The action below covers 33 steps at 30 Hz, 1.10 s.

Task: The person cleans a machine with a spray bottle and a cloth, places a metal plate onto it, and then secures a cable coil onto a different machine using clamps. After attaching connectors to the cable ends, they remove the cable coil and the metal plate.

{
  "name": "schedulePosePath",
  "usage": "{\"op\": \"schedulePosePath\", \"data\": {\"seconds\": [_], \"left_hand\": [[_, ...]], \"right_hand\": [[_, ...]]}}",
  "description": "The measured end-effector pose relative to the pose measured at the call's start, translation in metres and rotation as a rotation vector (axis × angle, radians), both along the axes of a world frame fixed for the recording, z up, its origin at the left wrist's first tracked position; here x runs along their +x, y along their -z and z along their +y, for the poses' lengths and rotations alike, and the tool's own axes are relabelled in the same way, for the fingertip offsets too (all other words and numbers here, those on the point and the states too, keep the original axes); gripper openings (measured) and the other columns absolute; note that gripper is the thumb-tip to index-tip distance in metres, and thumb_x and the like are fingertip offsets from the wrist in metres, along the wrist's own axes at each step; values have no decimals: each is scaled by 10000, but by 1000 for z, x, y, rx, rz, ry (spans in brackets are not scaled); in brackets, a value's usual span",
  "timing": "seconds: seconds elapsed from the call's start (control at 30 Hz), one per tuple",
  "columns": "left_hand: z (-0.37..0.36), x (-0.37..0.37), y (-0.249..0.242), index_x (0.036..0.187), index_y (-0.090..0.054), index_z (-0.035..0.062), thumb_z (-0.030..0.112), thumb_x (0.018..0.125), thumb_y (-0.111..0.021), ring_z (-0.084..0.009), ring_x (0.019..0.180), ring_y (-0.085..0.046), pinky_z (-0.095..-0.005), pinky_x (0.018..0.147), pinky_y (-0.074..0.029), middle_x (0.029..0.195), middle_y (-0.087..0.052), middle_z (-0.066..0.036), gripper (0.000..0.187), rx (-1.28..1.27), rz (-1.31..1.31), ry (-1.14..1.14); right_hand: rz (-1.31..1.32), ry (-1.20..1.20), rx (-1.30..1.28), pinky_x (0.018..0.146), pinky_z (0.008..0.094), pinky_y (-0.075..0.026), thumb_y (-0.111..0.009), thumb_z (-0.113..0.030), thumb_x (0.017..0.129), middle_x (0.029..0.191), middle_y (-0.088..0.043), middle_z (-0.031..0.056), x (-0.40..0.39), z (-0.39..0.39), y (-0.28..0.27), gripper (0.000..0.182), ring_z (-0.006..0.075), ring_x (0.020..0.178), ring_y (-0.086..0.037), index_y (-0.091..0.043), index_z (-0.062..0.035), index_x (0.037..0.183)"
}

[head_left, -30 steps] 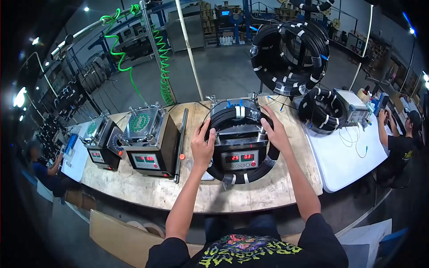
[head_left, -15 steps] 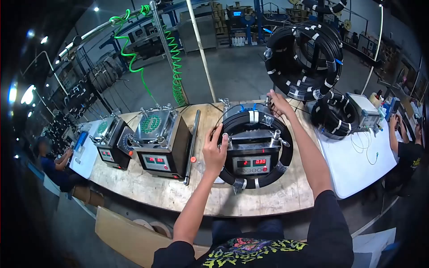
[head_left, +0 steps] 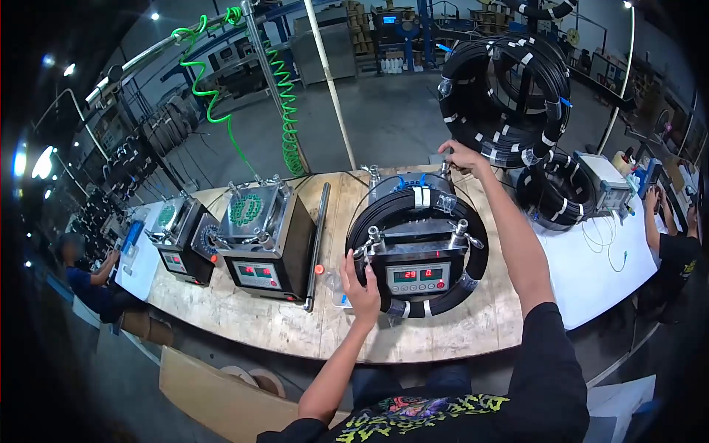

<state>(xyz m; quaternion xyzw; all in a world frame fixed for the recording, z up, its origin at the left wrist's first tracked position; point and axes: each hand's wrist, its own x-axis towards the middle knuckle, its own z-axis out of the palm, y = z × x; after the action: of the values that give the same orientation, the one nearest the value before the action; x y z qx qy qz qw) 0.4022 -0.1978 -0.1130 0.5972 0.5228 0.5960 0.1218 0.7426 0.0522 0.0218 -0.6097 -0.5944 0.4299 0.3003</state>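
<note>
A box-shaped bench machine (head_left: 452, 267) with a lit red display stands in front of me, metal clamp knobs at its corners. A thick coil of black cable (head_left: 480, 244), tied with white and clear tape, loops around its front. My left hand (head_left: 363, 295) is at the coil's left side, fingers stretched up and thumb apart, fingertips right by the lever of the front-left knob (head_left: 374, 236). My right hand (head_left: 465, 157) reaches over to the rear-right knob (head_left: 445, 170), its fingers curled round the top. Blue-tipped cable ends (head_left: 413, 181) lie on the machine's top.
Two similar machines (head_left: 255, 255) (head_left: 179, 247) and a metal rod (head_left: 317, 247) stand on the wooden bench (head_left: 244, 314) to the left. More cable coils (head_left: 509, 103) hang at the right. People sit at both sides. Green coiled hoses (head_left: 288, 111) hang behind.
My left hand has slid down, uncovering the front-left knob. My right hand's fingers have curled more closely at the rear knob. The display digits have changed.
</note>
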Motion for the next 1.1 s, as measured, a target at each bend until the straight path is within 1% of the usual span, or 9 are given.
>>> {"op": "schedulePosePath", "data": {"seconds": [0.13,0.27,0.4,0.53,0.63,0.87,0.9,1.0,1.1], "left_hand": [[-6,-1,12,1548,-407,18,84,1002,-563,-475,1430,-401,-487,1195,-304,1526,-423,-305,571,-40,-3,8],[-8,-2,14,1576,-354,27,97,978,-598,-462,1459,-366,-488,1209,-284,1552,-388,-293,650,-62,-65,58],[-26,5,19,1599,-297,41,127,948,-655,-448,1478,-341,-480,1226,-259,1576,-353,-280,748,-146,-83,53],[-32,0,16,1614,-229,20,115,941,-660,-384,1465,-379,-445,1228,-267,1584,-367,-242,805,-154,9,49],[-17,-11,2,1593,-274,3,180,962,-659,-397,1503,-320,-465,1241,-239,1606,-325,-252,761,-98,-118,120],[33,-13,-85,1555,-396,19,197,1042,-565,-371,1444,-427,-445,1201,-309,1527,-461,-233,569,84,195,214],[40,-13,-94,1554,-404,26,209,1054,-554,-365,1429,-447,-438,1195,-318,1510,-481,-232,553,81,200,253],[60,-8,-106,1573,-381,47,295,1085,-528,-334,1399,-475,-416,1183,-333,1494,-495,-227,566,-7,-32,362],[73,-6,-132,1612,-328,99,465,1114,-406,-283,1372,-493,-392,1163,-350,1480,-514,-190,622,-226,-246,422]], "right_hand": [[306,25,82,457,242,-349,-540,-31,940,826,-563,45,1,7,14,328,101,542,-450,-552,-130,1252],[-196,160,-14,618,276,-516,-632,-122,933,892,-611,62,-20,-14,-16,222,167,747,-644,-609,-103,1153],[-407,-5,455,564,390,-540,-639,-110,886,897,-611,79,24,77,68,148,218,709,-656,-654,-76,1030],[-3,184,146,530,383,-510,-643,-146,880,957,-602,103,-22,11,-5,351,214,708,-627,-599,-69,1219],[-509,219,138,552,439,-562,-661,-181,881,1089,-656,154,-37,-1,-21,430,287,851,-699,-548,-74,1281],[-632,-145,573,785,439,-596,-677,-133,871,1184,-700,213,-42,40,38,511,331,1034,-719,-547,-104,1364],[-538,-151,403,900,411,-560,-635,-80,880,1147,-723,199,-64,11,9,460,325,1061,-713,-605,-85,1339],[-605,-243,332,918,393,-547,-606,-70,903,1142,-740,183,-68,17,6,373,316,1066,-710,-663,-44,1271],[-316,-322,380,977,378,-516,-602,-142,965,1199,-728,189,-62,-8,-5,311,323,1120,-693,-689,-15,1235]]}}
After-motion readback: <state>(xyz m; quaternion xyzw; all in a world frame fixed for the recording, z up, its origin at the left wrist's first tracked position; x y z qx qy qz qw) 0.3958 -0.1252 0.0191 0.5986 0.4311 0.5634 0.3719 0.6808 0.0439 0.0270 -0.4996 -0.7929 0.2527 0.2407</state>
